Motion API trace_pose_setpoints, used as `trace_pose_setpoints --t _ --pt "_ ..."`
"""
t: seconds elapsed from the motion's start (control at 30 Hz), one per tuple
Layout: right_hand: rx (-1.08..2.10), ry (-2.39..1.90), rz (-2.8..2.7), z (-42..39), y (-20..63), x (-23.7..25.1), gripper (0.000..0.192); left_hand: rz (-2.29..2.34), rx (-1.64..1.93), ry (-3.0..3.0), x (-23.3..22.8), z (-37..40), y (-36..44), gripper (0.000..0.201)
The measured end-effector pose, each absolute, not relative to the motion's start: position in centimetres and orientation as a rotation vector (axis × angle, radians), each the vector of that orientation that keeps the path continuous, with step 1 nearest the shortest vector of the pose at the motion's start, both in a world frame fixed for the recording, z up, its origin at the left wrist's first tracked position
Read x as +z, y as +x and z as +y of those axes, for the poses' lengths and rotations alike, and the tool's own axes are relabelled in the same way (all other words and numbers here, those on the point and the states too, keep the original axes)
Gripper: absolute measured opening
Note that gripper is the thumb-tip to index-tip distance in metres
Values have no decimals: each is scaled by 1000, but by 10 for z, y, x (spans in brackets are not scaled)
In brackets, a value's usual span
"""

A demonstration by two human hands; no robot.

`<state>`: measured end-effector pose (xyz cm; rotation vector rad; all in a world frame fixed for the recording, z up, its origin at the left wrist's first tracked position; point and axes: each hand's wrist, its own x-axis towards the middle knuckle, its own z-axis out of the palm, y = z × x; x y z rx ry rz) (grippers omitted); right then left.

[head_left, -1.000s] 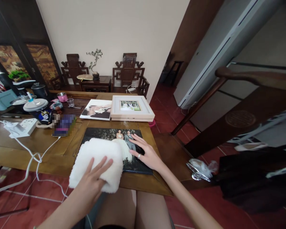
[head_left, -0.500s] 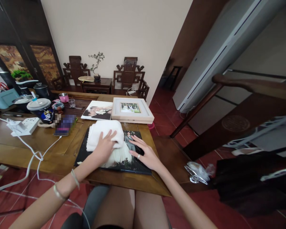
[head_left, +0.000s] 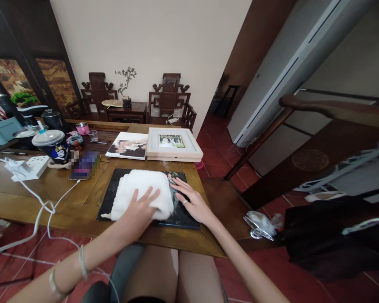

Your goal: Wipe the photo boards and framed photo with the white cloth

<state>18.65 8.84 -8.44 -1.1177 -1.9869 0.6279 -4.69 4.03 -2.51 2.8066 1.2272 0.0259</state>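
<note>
A folded white towel [head_left: 139, 189] lies over much of a dark photo panel [head_left: 186, 219] at the table's front. My left hand [head_left: 142, 208] presses on the towel's front right part, its fingers over the cloth. The thumb side bunches the towel's edge, and the fingertips are on top. Flat on the panel's right side rests my right hand [head_left: 194, 204], fingers stretched out, with a ring on one of them. Part of the printed picture shows between the towel and that hand; the towel hides the rest.
Behind the panel lie a photo book [head_left: 128, 147] and a pale framed photo [head_left: 173, 145]. To the left are a phone [head_left: 85, 165] on a white cable, a lidded cup [head_left: 55, 147] and a power strip [head_left: 34, 168]. A wooden chair [head_left: 290, 151] stands at the right.
My left hand has slid the towel toward me and a little right, covering the white dress in the picture. The right hand has stayed nearly in place.
</note>
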Motion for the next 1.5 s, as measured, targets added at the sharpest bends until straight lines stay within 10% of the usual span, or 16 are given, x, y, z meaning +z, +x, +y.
trace_pose_setpoints --t 0.27,0.7,1.2,1.5 --pt "626 -1138 -1966 89 186 -85 42 1472 168 2712 -25 127 -42 34" --pt "598 -1122 -1941 89 185 -88 43 1167 180 2932 -54 -13 -54 25" --pt "587 -1142 -1959 89 186 -84 41 1402 128 2788 -24 114 -7 32" --pt "470 -1165 -1996 88 185 -83 38 1281 17 2918 -31 20 -16 29"
